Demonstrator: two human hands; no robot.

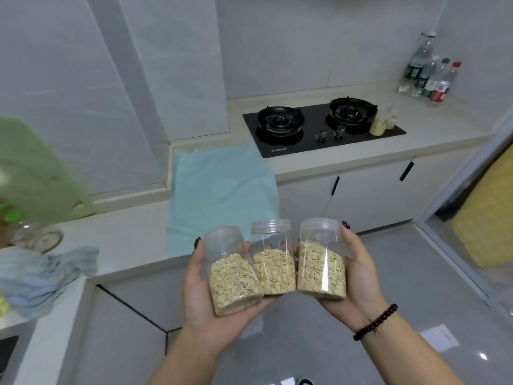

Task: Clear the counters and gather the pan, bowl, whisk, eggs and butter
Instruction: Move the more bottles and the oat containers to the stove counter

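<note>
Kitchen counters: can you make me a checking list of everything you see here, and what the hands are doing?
Surface: pale L-shaped counter carrying a black two-burner gas hob.
Job's things: pan, bowl, whisk, eggs, butter: nothing seen.
Clutter: three clear jars of flakes in the hands; light blue cloth draped over the counter edge; crumpled blue cloth; green cutting board against the wall; bottles in the far corner; small jars on the hob's right end.
Grips: left hand holds the left jar, right hand the right jar; the middle jar sits squeezed between them.
Cables: nothing seen.
Surroundings: grey tiled walls, white cabinets, glossy grey floor.
</note>
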